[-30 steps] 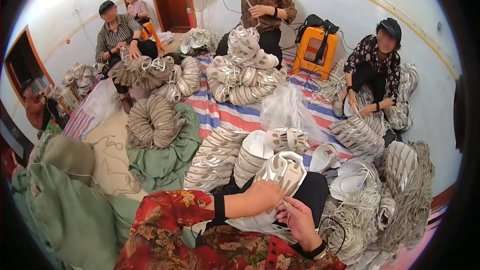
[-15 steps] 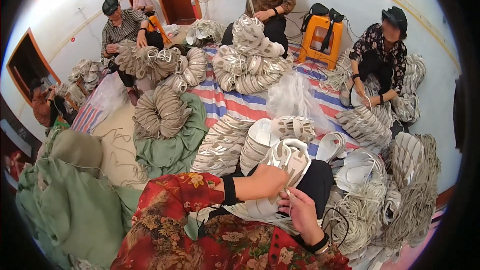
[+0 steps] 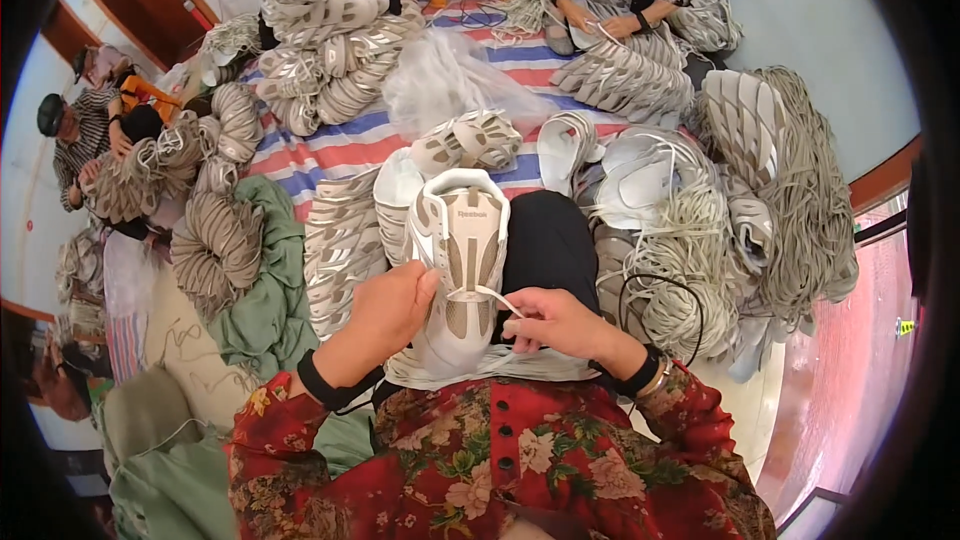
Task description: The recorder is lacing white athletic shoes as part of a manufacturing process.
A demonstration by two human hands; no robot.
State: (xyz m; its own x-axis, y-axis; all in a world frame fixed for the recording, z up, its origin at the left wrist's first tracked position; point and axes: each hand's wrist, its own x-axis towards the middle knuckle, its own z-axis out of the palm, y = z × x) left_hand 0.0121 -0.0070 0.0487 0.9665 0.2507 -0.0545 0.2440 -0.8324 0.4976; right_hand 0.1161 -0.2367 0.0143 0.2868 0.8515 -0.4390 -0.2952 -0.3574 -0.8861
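Observation:
A beige and white shoe upper (image 3: 472, 230) lies over my lap, its opening pointing away from me and its rounded toe toward me. My left hand (image 3: 385, 315) is closed at the upper's left edge, thumb uppermost; its fingertips are hidden. A white shoelace (image 3: 497, 297) comes out low on the upper's tongue area. Its free part runs right into my right hand (image 3: 562, 324), which pinches it between thumb and forefinger. Under the toe, pale laces (image 3: 420, 376) lie across my lap. My dark-trousered knee (image 3: 548, 250) stands right of the upper.
Stacked shoe uppers (image 3: 343, 245) stand beyond my left hand. At right lie a heap of loose laces (image 3: 685, 305) and hanging lace bundles (image 3: 800, 210). Green cloth (image 3: 262, 305) is at left. Clear plastic (image 3: 440, 80) lies on the striped sheet (image 3: 345, 155). Co-workers (image 3: 610, 15) sit beyond.
My view has turned right and downward. My hands, close together before, are now apart on either side of the upper, with the lace stretched toward my right hand.

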